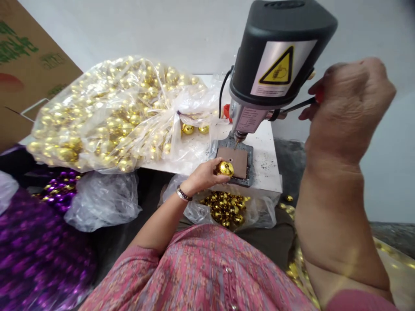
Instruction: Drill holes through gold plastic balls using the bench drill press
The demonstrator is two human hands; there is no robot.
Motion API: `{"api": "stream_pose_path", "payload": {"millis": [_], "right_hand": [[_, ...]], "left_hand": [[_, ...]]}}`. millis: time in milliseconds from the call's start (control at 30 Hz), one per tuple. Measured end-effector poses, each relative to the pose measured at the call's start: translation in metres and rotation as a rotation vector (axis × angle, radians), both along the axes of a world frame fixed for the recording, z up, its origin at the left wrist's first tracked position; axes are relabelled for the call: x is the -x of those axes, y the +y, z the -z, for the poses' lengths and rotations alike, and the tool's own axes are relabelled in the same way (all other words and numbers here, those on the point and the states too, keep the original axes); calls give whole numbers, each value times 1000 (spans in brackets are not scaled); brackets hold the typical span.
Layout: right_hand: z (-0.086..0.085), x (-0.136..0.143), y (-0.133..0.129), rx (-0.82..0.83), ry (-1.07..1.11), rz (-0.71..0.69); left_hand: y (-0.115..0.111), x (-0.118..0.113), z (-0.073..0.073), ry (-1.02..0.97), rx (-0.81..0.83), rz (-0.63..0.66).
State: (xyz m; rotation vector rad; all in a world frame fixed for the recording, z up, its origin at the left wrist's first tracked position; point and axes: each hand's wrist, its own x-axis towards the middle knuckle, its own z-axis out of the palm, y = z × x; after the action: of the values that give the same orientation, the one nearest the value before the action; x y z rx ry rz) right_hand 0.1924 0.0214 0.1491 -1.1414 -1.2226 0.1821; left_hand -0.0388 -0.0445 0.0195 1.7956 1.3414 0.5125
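My left hand (pixel 209 172) pinches a shiny gold ball (pixel 226 169) between thumb and fingers, just over the front part of a brown pad (pixel 238 160). That pad lies on the dark metal base (pixel 250 166) of a bench drill press (pixel 279 56). Behind and above the ball is the drill bit (pixel 237 140), apart from it. On the right, my right hand (pixel 350 103) is closed around the red-ended feed lever (pixel 300 105) of the drill press. Its fingertips are partly hidden behind the back of the hand.
A large clear bag of gold balls (pixel 97 116) covers the table's left side. Two loose gold balls (pixel 194 128) lie behind the bag's opening. Below the table edge, an open plastic bag (pixel 266 211) holds many gold balls. Purple balls (pixel 39 250) fill a bag at lower left.
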Motion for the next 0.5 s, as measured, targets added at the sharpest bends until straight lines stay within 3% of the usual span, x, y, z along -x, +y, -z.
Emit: {"api": "stream_pose_path", "payload": {"millis": [67,167,267,333,400,500], "right_hand": [[-1,4,-4,10,26,14],[-5,11,-10,38,83,43],[-7,16,-17,54,120,50],[-5,16,-20,54,120,53],[-2,14,-23,62,93,62],[1,9,-26,64,24,36]], "left_hand": [[-3,15,-2,-7,28,29],[12,34,-4,-17,-39,-124],[55,48,-7,76,-163,-350],[90,54,-8,251,-163,-480],[121,60,-7,418,-146,-535],[150,65,0,466,-160,-538]]}}
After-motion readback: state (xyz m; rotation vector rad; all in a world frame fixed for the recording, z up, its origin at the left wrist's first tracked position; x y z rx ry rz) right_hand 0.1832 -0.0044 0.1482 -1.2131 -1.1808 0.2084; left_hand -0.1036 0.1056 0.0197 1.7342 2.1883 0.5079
